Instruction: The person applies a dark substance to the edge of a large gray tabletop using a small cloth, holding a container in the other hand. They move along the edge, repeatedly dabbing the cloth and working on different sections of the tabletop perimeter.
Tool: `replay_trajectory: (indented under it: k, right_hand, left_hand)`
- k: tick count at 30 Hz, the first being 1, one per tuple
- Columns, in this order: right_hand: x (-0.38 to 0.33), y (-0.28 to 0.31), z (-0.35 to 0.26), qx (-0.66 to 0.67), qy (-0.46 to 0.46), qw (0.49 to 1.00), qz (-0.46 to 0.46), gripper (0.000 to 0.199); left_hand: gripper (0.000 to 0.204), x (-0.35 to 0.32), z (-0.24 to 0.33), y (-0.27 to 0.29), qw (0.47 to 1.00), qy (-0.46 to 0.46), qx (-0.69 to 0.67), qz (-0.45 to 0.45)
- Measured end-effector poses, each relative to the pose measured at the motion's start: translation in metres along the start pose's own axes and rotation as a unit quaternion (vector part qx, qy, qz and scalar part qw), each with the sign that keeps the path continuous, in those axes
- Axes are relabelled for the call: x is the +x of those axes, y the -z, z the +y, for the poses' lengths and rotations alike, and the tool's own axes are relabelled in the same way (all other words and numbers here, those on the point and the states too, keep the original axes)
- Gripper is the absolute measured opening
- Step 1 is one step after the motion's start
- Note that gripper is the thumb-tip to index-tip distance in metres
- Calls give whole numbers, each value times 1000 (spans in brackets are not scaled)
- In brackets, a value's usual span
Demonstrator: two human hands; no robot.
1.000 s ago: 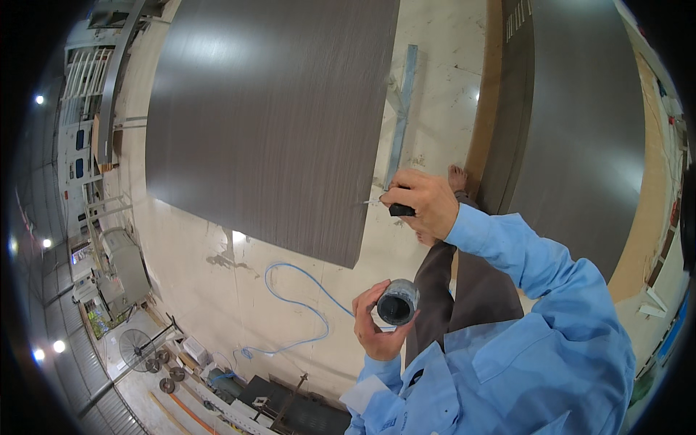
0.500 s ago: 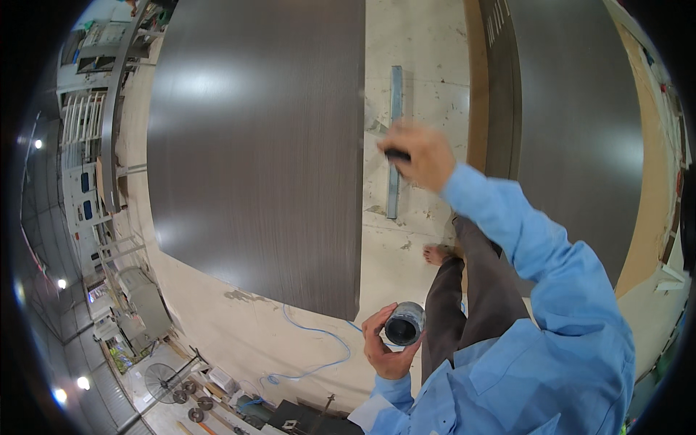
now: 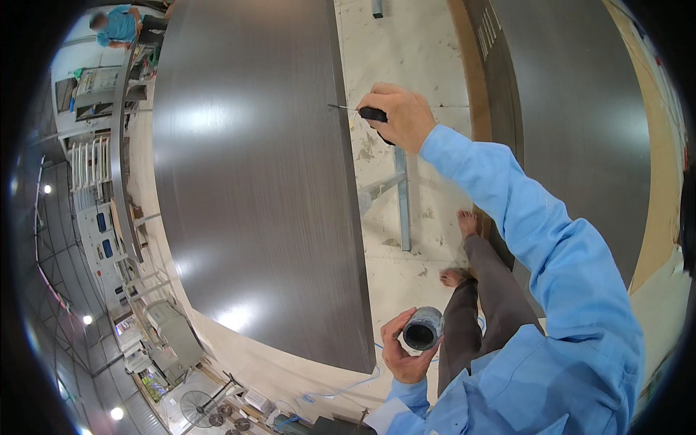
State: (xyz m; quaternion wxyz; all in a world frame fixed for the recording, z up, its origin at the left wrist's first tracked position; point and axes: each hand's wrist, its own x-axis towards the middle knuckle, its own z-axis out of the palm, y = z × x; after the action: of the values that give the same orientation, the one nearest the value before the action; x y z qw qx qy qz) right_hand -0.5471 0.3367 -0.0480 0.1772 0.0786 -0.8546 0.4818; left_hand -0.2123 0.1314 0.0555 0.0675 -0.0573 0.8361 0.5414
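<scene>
In our right grip (image 3: pixel 397 117), the fingers are curled tightly around a black-handled tool (image 3: pixel 373 114), whose thin shaft points left across the long edge of a dark grey wood-grain panel (image 3: pixel 254 181). We cannot tell whether its tip touches the surface or hangs just above it. Our left grip (image 3: pixel 402 355), low and near our body, is wrapped around the side of a small round grey pot (image 3: pixel 424 326); we see its open mouth and dark inside. The pot is beside our trouser leg, just right of the panel's near corner.

Between this panel and a second dark panel (image 3: pixel 580 130) on our right, we see a metal support (image 3: pixel 404 210) and our bare feet (image 3: pixel 453 277) on the pale floor (image 3: pixel 391 290). A blue hose (image 3: pixel 333 395) lies near the pot, and a co-worker (image 3: pixel 118 27) in a blue top is at the far upper left.
</scene>
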Motion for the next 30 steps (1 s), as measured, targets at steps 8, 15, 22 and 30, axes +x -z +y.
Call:
replay_trajectory:
  k: [8,15,22,30]
  right_hand:
    - [26,25,16,-3,61,992,-111,13]
    - [104,27,52,-48,12,993,-106,27]
    - [133,39,71,-32,-8,998,-45,27]
    - [161,44,87,-27,60,985,-158,23]
  left_hand:
    - [77,71,28,-23,999,-32,-30,-4]
    - [73,152,35,-17,991,-110,63,-38]
    - [69,206,49,-29,990,-111,49,-64]
    - [70,258,71,-55,989,-115,57,-80]
